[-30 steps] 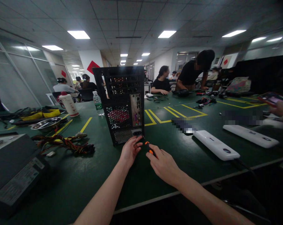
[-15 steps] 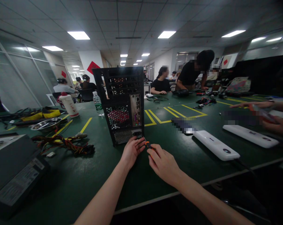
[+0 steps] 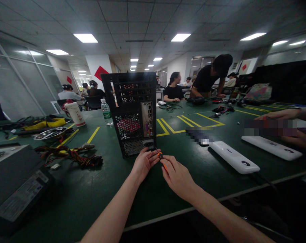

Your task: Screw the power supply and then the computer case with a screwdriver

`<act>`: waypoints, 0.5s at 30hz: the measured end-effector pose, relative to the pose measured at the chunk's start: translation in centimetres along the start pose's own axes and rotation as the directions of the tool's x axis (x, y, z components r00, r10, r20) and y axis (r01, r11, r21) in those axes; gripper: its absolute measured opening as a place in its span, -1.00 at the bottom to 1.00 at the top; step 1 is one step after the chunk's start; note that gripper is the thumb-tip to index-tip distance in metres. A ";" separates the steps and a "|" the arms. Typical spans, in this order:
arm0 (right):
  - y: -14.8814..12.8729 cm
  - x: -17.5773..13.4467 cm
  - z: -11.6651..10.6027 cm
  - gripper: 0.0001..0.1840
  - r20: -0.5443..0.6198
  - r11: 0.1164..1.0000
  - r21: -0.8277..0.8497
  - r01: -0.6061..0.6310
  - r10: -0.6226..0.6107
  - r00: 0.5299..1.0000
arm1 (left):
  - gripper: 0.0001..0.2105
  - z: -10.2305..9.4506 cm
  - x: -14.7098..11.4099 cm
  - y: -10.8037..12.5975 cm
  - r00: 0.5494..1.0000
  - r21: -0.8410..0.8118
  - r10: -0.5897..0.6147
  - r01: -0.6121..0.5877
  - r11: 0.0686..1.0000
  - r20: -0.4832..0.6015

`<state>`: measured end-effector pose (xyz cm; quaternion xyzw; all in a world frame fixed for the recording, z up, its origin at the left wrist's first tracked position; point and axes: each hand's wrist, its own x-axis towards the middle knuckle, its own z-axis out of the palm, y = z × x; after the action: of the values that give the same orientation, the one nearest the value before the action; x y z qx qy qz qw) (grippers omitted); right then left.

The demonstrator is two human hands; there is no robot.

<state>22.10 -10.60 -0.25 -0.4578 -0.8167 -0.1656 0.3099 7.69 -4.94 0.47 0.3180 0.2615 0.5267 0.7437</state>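
A black computer case point(image 3: 129, 111) stands upright on the green table, its rear panel with ports and a power supply facing me. My right hand point(image 3: 179, 175) grips a screwdriver point(image 3: 161, 156) by its orange and black handle. The thin shaft points up and left toward the case's lower right corner; where its tip rests is too small to tell. My left hand point(image 3: 143, 165) is palm up below the power supply point(image 3: 135, 146), fingers stretched out and apart beside the screwdriver shaft. Whether those fingertips touch the shaft or the case is unclear.
To the left lie a loose power supply unit point(image 3: 18, 189), bundled cables point(image 3: 77, 157), a metal bowl point(image 3: 50, 133), a bottle point(image 3: 106, 113) and a tumbler point(image 3: 75, 114). White power strips point(image 3: 232, 157) lie at right, near another person's hands point(image 3: 298, 135). More people are behind.
My right hand and the screwdriver have shifted very slightly to the right. At the far right, the other person's hands have moved a little. The case stays in place.
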 end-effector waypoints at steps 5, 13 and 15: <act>0.2 0.1 0.0 -0.78 -0.030 0.999 -0.040 -0.028 0.027 0.999 | -0.73 -0.2 0.1 -0.1 1.000 0.008 0.001 -0.001 1.000 -0.002; -0.1 0.1 -0.6 -0.75 -0.018 0.999 0.025 -0.025 0.025 1.000 | -0.74 0.1 0.0 0.1 0.999 0.013 -0.007 0.007 1.000 -0.038; -0.1 0.1 -0.4 -0.74 -0.015 1.000 0.009 -0.016 0.016 1.000 | -0.74 0.2 -0.1 0.2 0.999 0.015 -0.008 0.008 1.000 -0.045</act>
<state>22.13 -10.81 0.15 -0.4617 -0.8114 -0.1627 0.3195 7.67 -5.01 0.71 0.3106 0.2833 0.5289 0.7373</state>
